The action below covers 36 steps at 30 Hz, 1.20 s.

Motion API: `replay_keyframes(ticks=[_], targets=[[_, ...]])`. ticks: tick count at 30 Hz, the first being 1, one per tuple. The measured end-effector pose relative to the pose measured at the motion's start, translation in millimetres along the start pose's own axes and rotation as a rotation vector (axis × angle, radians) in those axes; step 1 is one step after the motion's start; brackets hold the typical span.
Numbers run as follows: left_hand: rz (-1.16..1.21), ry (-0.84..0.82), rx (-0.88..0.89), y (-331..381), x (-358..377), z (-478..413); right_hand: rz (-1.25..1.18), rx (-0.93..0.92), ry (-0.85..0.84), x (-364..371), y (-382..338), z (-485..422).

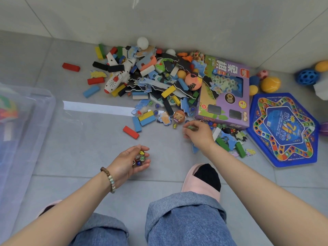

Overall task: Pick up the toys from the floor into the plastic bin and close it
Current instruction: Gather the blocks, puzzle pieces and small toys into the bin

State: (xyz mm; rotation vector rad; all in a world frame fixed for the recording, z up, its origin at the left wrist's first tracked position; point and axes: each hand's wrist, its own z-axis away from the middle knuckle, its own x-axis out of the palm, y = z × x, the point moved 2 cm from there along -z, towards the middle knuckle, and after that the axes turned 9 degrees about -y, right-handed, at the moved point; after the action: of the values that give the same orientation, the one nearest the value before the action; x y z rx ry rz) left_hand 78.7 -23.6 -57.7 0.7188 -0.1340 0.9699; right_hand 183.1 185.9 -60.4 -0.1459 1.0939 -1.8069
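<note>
A heap of toys [159, 80] lies on the grey floor against the wall: coloured wooden blocks, puzzle pieces, a white toy plane [117, 75] and balls. My left hand [127, 162] is cupped palm-up in front of the heap and holds several glass marbles [140, 158]. My right hand [198, 134] reaches to the heap's near edge and pinches a marble [191, 127] beside a purple game box [225, 93]. More marbles [215, 124] lie loose by the box. The clear plastic bin [26, 121] stands at the left with toys inside.
A blue hexagonal game board [284, 128] lies at the right, with yellow, blue and pink balls [269, 84] behind it in the corner. Loose red blocks [131, 132] lie apart from the heap. My knees and a pink slipper [197, 181] fill the foreground.
</note>
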Motion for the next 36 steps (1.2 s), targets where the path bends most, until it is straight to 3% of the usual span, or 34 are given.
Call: replay_keyframes(ticks=[4, 6, 8, 12, 16, 20, 24, 27, 31, 33, 36], targets=[[0.013, 0.003, -0.002, 1, 0, 0, -1.014, 0.192, -0.403, 0, -15, 18], [0.015, 0.001, 0.0, 0, 0, 1, -1.202, 0.173, -0.569, -4, -20, 27], [0.013, 0.0, 0.0, 0, 0, 1, -1.184, 0.164, -0.605, -9, -23, 29], [0.008, -0.002, -0.009, -1, -1, 1, -0.927, 0.198, -0.339, -17, -17, 17], [0.006, -0.012, -0.008, -3, -1, 1, -0.124, 0.023, -0.071, -18, -7, 2], [-0.003, -0.023, -0.014, -5, -2, 2, 0.558, -0.077, -0.1, -8, -3, -7], [-0.037, -0.085, -0.099, -22, 0, 5, 0.77, -0.082, -0.119, 1, -6, -9], [-0.046, -0.1, -0.111, -29, 3, 5, 0.543, -0.032, -0.081, 2, -3, -8], [-0.042, -0.088, -0.078, -23, 10, 0, -0.333, 0.154, -0.251, 6, -2, 11], [-0.028, -0.073, -0.049, -19, 11, 0, -0.637, 0.181, -0.365, 8, -3, 24], [-0.005, -0.037, -0.018, -14, 5, 3, -0.598, 0.186, -0.434, 14, 2, 34]])
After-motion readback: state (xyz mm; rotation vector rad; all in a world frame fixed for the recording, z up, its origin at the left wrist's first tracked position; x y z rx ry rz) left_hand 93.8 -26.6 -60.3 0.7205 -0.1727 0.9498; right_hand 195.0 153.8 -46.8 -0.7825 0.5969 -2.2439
